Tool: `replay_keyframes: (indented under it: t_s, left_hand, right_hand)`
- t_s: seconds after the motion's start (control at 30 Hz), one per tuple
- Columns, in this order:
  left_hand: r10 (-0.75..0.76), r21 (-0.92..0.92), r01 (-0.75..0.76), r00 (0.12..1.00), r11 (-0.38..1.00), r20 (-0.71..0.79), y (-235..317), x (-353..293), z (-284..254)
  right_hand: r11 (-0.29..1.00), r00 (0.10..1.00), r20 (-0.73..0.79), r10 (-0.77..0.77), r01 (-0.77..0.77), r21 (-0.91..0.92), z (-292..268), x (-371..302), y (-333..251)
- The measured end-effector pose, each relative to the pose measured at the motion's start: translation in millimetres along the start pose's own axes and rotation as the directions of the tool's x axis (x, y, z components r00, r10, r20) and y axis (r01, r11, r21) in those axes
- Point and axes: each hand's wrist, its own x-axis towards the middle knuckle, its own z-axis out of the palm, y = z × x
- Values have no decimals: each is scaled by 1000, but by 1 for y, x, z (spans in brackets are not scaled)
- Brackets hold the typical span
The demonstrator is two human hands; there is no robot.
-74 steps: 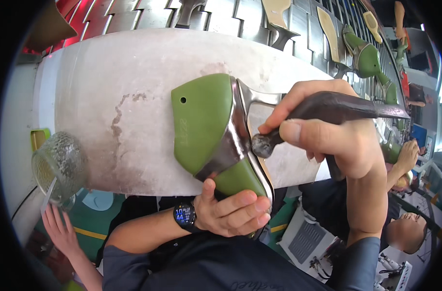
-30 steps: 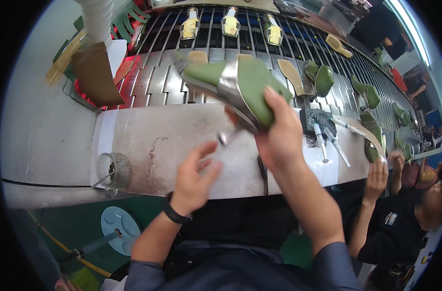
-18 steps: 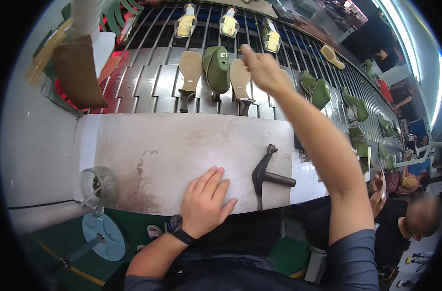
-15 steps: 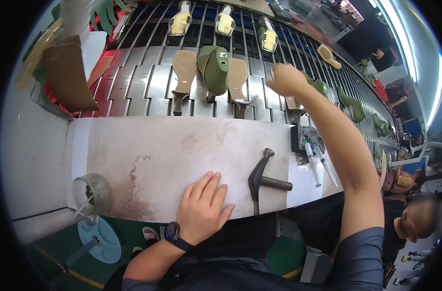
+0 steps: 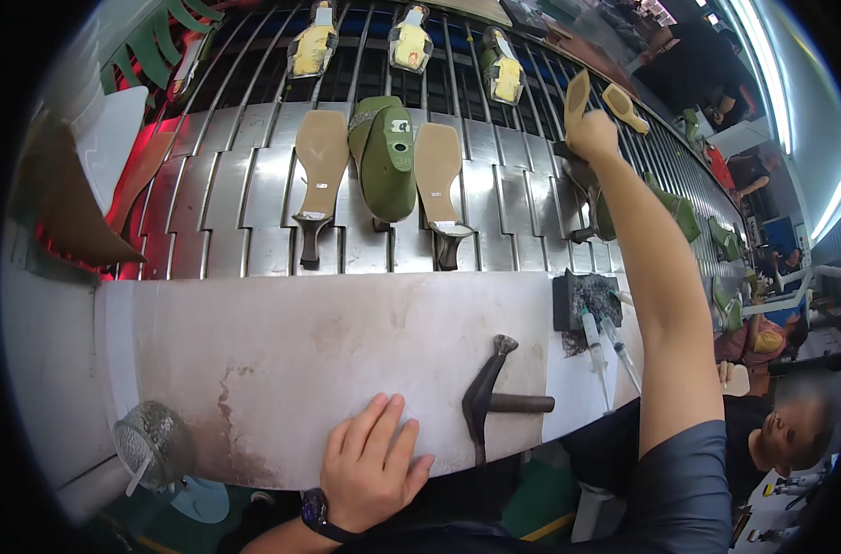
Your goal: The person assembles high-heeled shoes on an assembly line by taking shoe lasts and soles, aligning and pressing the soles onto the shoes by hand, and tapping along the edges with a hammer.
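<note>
My left hand [image 5: 369,466] rests flat on the pale worktop [image 5: 291,342], fingers stretched out, holding nothing. Left of the syringes and near that hand lies a hammer [image 5: 480,402] with a dark head and short handle. My right hand [image 5: 593,138] reaches out over the metal conveyor and is closed round a tan shoe sole [image 5: 576,94], its toe end sticking up past the fingers; my hand hides its middle. On the slats stand two more tan heeled soles, a left one [image 5: 320,171] and a right one [image 5: 437,166], either side of a green shoe last [image 5: 388,166].
A dark block [image 5: 582,300] and syringes [image 5: 594,346] sit at the worktop's right. A glass jar [image 5: 157,443] stands at its near left corner. Yellow-bottomed lasts [image 5: 409,42] line the far rollers [image 5: 448,74]. A co-worker [image 5: 780,434] sits at the right.
My right hand has moved farther out and right, lifting the heeled sole from the conveyor. The view has shifted, so the worktop appears lower. My left hand stays flat on the worktop.
</note>
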Motion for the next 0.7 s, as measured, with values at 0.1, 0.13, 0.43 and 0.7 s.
replay_keyframes:
  t_s: [0.1, 0.13, 0.43, 0.7]
  left_hand:
    - [-38, 31, 37, 999, 999, 24, 3, 5, -8]
    - [-52, 23, 51, 999, 998, 13, 6, 5, -14]
    - [-63, -36, 63, 998, 997, -4, -4, -3, -16]
    - [-135, 8, 136, 988, 991, -78, 5, -17, -11]
  right_hand:
    - [979, 984, -74, -165, 154, -134, 1, 30, -36]
    - [981, 983, -72, -171, 162, -108, 5, 35, -59]
    - [967, 960, 157, -233, 246, -70, 111, 101, -115]
    - [898, 898, 50, -437, 433, 74, 44, 56, -80]
